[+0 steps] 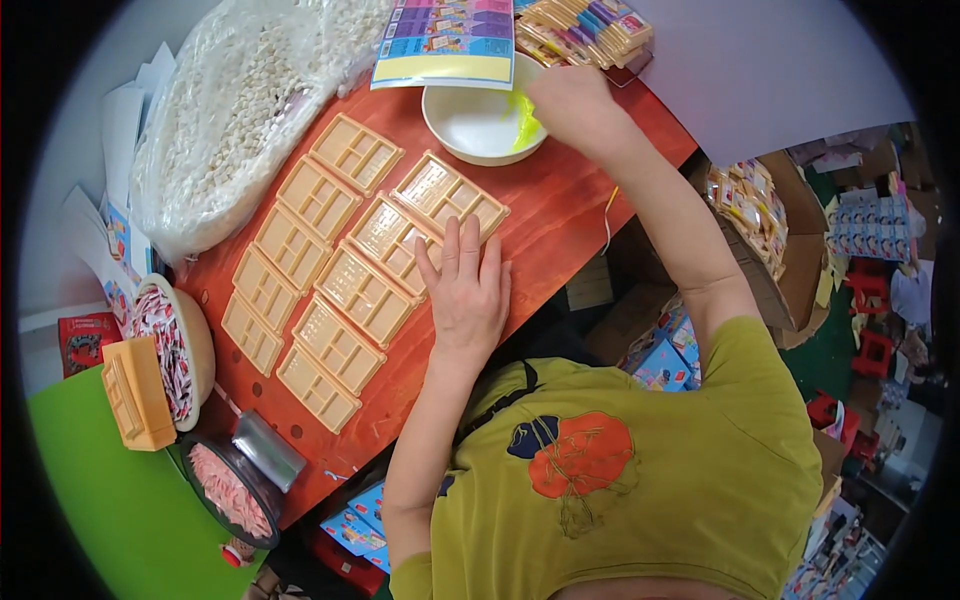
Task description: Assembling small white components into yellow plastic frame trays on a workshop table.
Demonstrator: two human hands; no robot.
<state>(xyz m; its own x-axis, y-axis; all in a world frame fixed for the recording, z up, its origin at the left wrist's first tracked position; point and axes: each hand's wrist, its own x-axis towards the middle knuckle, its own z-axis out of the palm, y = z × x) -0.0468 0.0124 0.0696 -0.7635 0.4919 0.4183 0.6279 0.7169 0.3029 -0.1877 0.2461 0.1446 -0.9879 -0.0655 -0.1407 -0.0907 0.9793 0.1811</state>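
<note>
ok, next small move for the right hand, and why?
Probably bring a yellow-green piece from the white bowl to the tan tray nearest it. The right hand is at the bowl's rim, the left hand lies partly over that tray, and no yellow-green shows in the trays. Whether the right hand grips a piece isn't visible.

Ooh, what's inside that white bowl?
Bright yellow-green stuff lies at the right side of the white bowl. A colourful sheet covers part of its far edge and the right hand covers some of its right side, so I can't see beneath those.
</note>
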